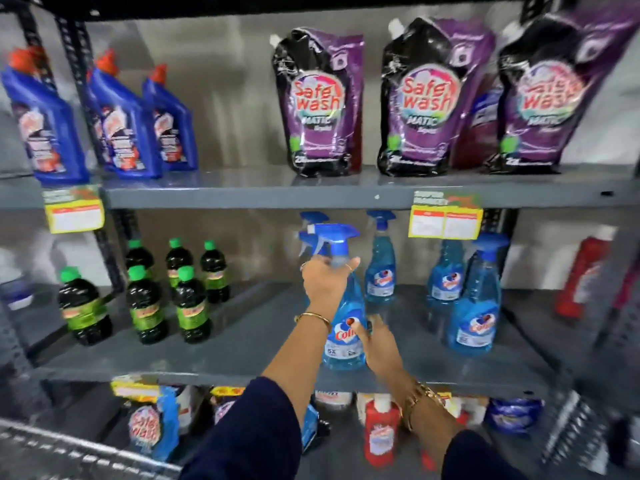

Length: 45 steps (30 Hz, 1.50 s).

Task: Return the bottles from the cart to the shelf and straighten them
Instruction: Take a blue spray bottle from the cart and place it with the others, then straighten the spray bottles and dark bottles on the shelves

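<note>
- Bottle in question: blue spray bottle, upright at the front edge of the middle shelf, left of the other spray bottles standing further right and back.
- Left hand wraps the neck just below the trigger head, fingers curled round it, thumb on the right side. Gripping.
- Right hand closes on the lower body at the label, from the right side. Also gripping; fingertips are partly hidden behind the bottle.
- Both forearms reach forward and up from the lower frame, dark sleeves at the elbows, bangles on both wrists. Left wrist is higher, right wrist is bent inward.
- Judgement: step in hand is setting down and straightening this bottle.
- To do it well: keep the base flat on the shelf, turn with the lower hand so the label faces front, steady the neck with the upper hand.
- Line it up with the neighbouring spray bottles; avoid knocking the one just behind.
- Green-capped dark bottles stand well apart to the left, not at risk.
</note>
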{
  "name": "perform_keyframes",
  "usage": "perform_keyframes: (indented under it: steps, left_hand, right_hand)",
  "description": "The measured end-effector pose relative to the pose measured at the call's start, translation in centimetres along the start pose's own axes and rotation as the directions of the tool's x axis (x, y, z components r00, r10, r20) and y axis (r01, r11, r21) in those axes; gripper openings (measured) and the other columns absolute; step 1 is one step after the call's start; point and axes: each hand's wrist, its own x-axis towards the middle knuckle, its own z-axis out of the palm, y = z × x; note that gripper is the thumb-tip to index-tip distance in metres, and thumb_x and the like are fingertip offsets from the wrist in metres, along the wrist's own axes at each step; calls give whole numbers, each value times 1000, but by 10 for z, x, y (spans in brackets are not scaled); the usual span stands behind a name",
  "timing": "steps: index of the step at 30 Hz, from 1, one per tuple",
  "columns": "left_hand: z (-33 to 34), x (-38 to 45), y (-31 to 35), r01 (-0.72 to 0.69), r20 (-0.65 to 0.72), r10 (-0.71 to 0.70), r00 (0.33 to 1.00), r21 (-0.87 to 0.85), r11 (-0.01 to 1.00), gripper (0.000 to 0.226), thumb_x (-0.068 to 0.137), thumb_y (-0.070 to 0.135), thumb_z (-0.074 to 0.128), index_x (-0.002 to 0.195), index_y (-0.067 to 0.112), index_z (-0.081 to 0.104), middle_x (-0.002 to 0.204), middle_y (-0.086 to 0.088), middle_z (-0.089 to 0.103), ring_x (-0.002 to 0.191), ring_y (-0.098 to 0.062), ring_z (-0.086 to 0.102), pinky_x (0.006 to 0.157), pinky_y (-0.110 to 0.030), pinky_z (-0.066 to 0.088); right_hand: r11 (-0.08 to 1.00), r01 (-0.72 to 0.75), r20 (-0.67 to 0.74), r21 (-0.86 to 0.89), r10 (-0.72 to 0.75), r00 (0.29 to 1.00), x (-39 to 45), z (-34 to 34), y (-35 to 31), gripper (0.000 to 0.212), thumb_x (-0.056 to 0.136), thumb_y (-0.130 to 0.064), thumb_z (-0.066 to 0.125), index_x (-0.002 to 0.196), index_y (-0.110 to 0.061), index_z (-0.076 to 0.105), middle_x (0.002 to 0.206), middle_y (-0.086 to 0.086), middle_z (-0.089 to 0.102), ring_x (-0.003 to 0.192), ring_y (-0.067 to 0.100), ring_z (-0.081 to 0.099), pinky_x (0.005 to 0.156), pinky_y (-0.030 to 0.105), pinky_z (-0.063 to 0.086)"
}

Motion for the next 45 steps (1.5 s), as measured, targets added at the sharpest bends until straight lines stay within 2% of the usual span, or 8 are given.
perform_keyframes:
  steps: [6,8,12,17,35,39,42,45]
  left_hand:
    - [59,0,-2,25,70,-16,997,-129,991,34,61,27,86,69,0,68,67,-11,70,52,-19,57,50,-14,30]
    - [73,1,-11,33,106,-21,994,-112,993,40,61,30,86,74,-3,69,79,-20,74,66,-30,66,49,-15,30]
    - [99,3,-23,0,168,28,985,-162,987,33,61,23,86,70,-2,66,77,-21,74,54,-13,52,56,-24,41]
    - [112,11,-26,-83,188,124,974,-215,973,29,64,17,84,75,-4,68,75,-17,71,68,-21,61,69,-38,53]
    - [72,22,-68,-151,234,181,955,-139,979,50,68,19,81,112,5,62,98,5,59,89,-7,53,71,0,39]
    - [47,15,-98,-108,218,116,969,-46,993,47,72,21,79,113,5,61,111,-8,65,103,-19,59,84,-17,40]
    - [26,6,-128,-99,208,89,974,41,994,39,77,18,75,110,2,63,110,-15,67,104,-25,62,81,-13,42]
    - [8,-6,-159,-85,228,45,973,171,982,33,83,18,68,111,3,64,108,-17,68,105,-30,61,89,-30,46]
  right_hand:
    - [991,-125,-95,-45,120,988,34,-30,37,30,94,-19,52,110,6,51,113,26,61,108,38,57,90,43,45]
    - [983,-177,-110,-39,172,979,39,-32,52,26,94,-19,51,108,3,51,112,24,62,106,37,58,82,34,44]
    - [973,-231,-166,8,229,959,49,-29,71,14,94,-18,51,93,-5,46,98,20,58,95,31,59,66,21,34]
    - [967,-254,-191,7,251,949,63,-31,79,39,97,-22,45,121,8,42,125,27,54,117,36,52,97,44,44]
    - [960,-270,-279,75,280,919,43,-25,88,48,89,-27,60,127,0,45,128,20,55,117,35,52,97,47,47]
    - [967,-213,-290,137,245,925,35,-17,88,33,84,-17,67,108,1,54,108,22,63,103,37,58,87,43,51]
    - [970,-209,-295,124,237,925,34,-9,85,46,77,-17,75,111,2,51,113,21,60,106,35,57,90,44,51]
    - [967,-214,-347,138,249,904,33,-2,80,53,72,-16,78,113,1,49,116,21,57,108,34,56,88,40,50]
